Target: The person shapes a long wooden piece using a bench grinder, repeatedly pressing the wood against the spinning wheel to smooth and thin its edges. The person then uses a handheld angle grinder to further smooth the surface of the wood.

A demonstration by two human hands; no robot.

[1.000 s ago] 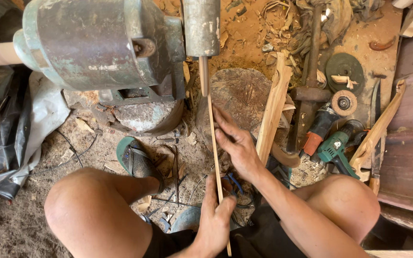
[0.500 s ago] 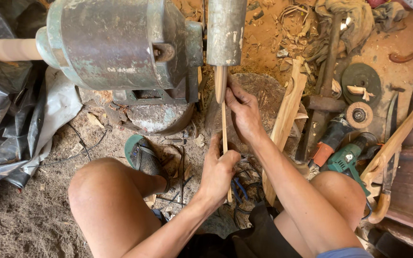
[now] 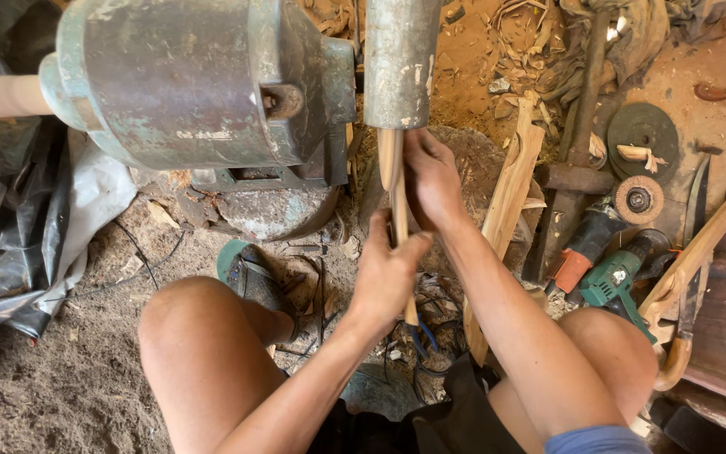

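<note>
A thin pale wooden stick (image 3: pixel 398 197) runs upward into the lower end of a grey metal drum (image 3: pixel 400 59) fixed beside a large green motor (image 3: pixel 195 84). My left hand (image 3: pixel 386 273) grips the stick low down, near its bottom end. My right hand (image 3: pixel 430 181) holds the stick higher up, fingers wrapped around it just under the drum. The stick's top end is pressed against the drum's underside.
A longer wooden slat (image 3: pixel 506 202) leans to the right of my hands. Power tools (image 3: pixel 607 269), grinding discs (image 3: pixel 644 134) and a hammer (image 3: pixel 577 160) lie on the sawdust floor at right. A green sandal (image 3: pixel 249 273) and black plastic sheeting (image 3: pixel 18 219) are at left. My knees frame the foreground.
Both hands have slid up the stick toward the drum. The stick now shows much less of its length below my left hand. The view has moved closer.
</note>
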